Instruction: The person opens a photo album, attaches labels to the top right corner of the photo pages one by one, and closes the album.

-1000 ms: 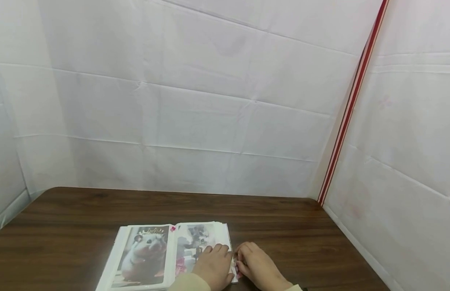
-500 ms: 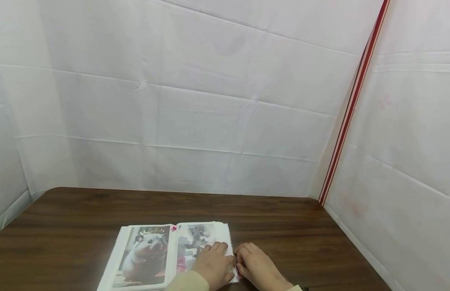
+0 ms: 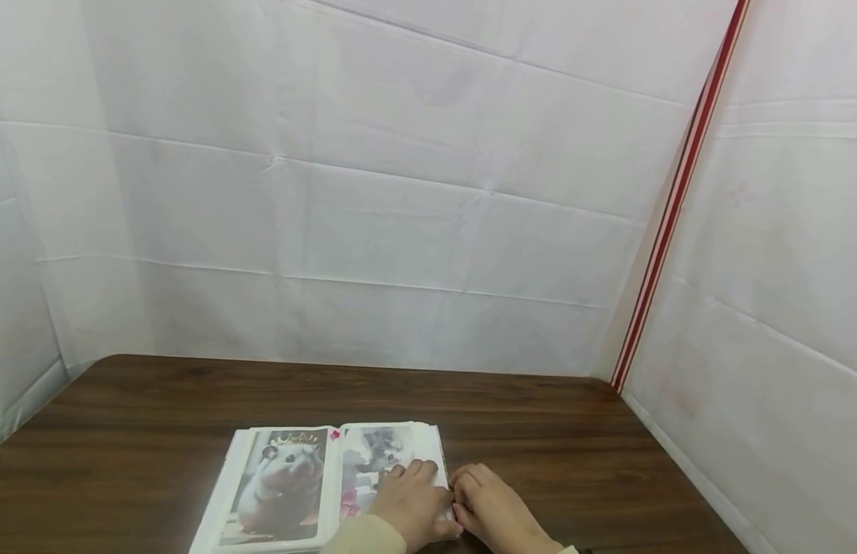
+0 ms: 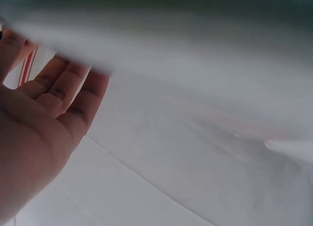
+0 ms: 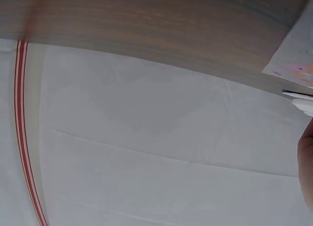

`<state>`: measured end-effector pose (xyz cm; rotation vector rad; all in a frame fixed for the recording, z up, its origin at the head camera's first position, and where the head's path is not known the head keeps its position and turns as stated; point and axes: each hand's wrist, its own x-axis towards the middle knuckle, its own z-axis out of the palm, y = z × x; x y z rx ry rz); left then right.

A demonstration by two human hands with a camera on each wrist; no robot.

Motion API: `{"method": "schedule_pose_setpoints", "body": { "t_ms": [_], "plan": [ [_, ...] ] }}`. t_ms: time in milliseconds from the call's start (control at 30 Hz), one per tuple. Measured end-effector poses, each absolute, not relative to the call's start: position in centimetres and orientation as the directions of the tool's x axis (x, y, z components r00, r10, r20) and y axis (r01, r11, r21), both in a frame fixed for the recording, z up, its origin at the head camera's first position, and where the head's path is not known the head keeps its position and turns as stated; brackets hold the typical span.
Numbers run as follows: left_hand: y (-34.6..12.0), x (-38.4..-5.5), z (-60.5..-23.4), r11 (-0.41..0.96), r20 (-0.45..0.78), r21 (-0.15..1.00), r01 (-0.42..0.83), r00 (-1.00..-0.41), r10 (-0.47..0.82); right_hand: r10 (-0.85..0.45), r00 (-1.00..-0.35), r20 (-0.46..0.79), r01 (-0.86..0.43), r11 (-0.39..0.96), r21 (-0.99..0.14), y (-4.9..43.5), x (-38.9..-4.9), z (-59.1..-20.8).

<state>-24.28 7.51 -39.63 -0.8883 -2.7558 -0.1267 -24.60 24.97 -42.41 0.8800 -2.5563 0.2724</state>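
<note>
An open photo album point(image 3: 325, 485) lies near the table's front edge. Its left page has a picture of a crowned hamster point(image 3: 283, 488); the right page's picture is partly covered. My left hand point(image 3: 416, 504) rests on that right page, fingers spread forward, thumb by the outer edge. In the left wrist view its fingers point(image 4: 80, 101) are slightly bent against a blurred white surface. With curled fingers my right hand point(image 3: 494, 504) grips the album's right edge; how much it holds is hidden. Page edges point(image 5: 298, 101) and a colourful printed corner point(image 5: 296, 64) show in the right wrist view.
The dark wood table point(image 3: 574, 438) extends behind and to both sides of the album. White cloth sheets point(image 3: 373, 215) hang around it, with a red striped band point(image 3: 667, 215) at the right corner.
My left thumb has shifted right, closer to the right hand, at the album's edge. The right hand has barely moved. The head view has turned very slightly.
</note>
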Motion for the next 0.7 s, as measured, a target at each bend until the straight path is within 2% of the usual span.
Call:
{"method": "schedule_pose_setpoints", "body": {
  "t_ms": [133, 267, 433, 700],
  "plan": [
    [8.08, -24.2, -39.92, 0.834, 0.26, 0.03, 0.551, -0.81, 0.526, -0.476, -0.802, 0.361, -0.576, 0.775, -0.259, 25.26, -24.13, -42.02],
    [8.42, -23.96, -39.78, 0.849, 0.239, 0.039, 0.527, -0.83, 0.504, -0.438, -0.838, 0.324, -0.536, 0.77, -0.346, 25.32, -24.15, -42.02],
    [8.53, -23.89, -39.65, 0.854, 0.234, 0.035, 0.52, -0.835, 0.498, -0.423, -0.856, 0.296, -0.512, 0.77, -0.381, 25.39, -24.26, -42.11],
    [8.57, -24.03, -39.8, 0.848, 0.247, 0.029, 0.529, -0.826, 0.506, -0.428, -0.846, 0.319, -0.519, 0.798, -0.307, 25.42, -24.36, -41.94]
  ]
}}
